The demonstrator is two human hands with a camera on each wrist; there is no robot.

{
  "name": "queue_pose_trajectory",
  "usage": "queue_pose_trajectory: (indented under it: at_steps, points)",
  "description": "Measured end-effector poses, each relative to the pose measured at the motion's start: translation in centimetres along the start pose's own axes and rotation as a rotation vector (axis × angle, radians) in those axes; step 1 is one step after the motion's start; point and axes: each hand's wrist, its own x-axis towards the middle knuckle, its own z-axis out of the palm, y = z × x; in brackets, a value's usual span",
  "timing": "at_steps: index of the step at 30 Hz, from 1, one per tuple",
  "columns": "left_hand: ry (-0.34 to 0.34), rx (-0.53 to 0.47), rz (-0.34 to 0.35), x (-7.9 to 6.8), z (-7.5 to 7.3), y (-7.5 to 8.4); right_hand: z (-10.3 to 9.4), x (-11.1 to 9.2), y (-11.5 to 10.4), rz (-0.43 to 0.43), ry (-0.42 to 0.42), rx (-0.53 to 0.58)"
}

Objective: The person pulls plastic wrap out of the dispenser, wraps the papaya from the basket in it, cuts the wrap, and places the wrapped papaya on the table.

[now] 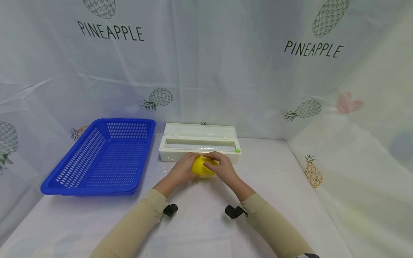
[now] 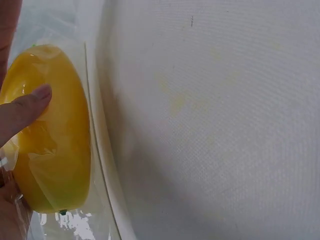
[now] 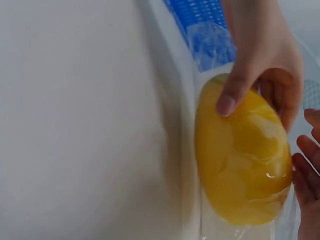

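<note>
A smooth yellow oval fruit (image 1: pixel 202 166), shiny with clear plastic film around it, is between both hands in front of the white box. My left hand (image 1: pixel 185 167) grips it, the thumb lying across its face in the left wrist view. A small green tip shows at the end of the fruit (image 2: pixel 60 145). My right hand (image 1: pixel 224 168) is at the fruit's other side; in the right wrist view its fingers (image 3: pixel 307 172) are loosely extended, fingertips right at the wrapped edge. Clear film (image 3: pixel 212 47) stands out beyond the fruit.
Just behind the hands is a long white film dispenser box (image 1: pixel 174 156), lid raised, a roll inside and a green slider at its right end. A blue perforated basket (image 1: pixel 138 184) stands to the left. A white pineapple-print cloth (image 1: pixel 226 89) hangs behind the white-covered table (image 1: pixel 274 172).
</note>
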Motion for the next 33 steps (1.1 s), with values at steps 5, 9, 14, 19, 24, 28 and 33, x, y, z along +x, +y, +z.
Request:
queue_pose_trajectory:
  at_steps: [5,9,14,19,24,28,33]
  points:
    - [0.012,0.034,0.031,0.1,-0.3,0.0,0.4,-0.4,0.4,-0.078,-0.018,-0.068]
    - [0.012,0.074,0.028,0.4,-0.7,0.0,0.3,0.0,0.8,-0.109,-0.074,-0.155]
    - [0.010,0.045,-0.021,0.7,-1.0,-0.2,-0.1,0.7,1.1,-0.110,-0.143,-0.229]
    - [0.004,-0.009,-0.056,0.7,-1.1,-0.6,-0.6,1.3,1.7,-0.147,-0.199,-0.301]
    - [0.012,-0.043,-0.052,0.9,-0.8,-1.4,-0.6,1.6,2.7,-0.230,-0.159,-0.308]
    - [0.005,-0.059,-0.040,1.0,-0.6,-2.0,-0.4,1.6,3.8,-0.259,-0.127,-0.304]
    - [-0.010,-0.064,-0.042,1.1,-0.6,-2.6,0.0,1.5,4.4,-0.230,-0.078,-0.279]
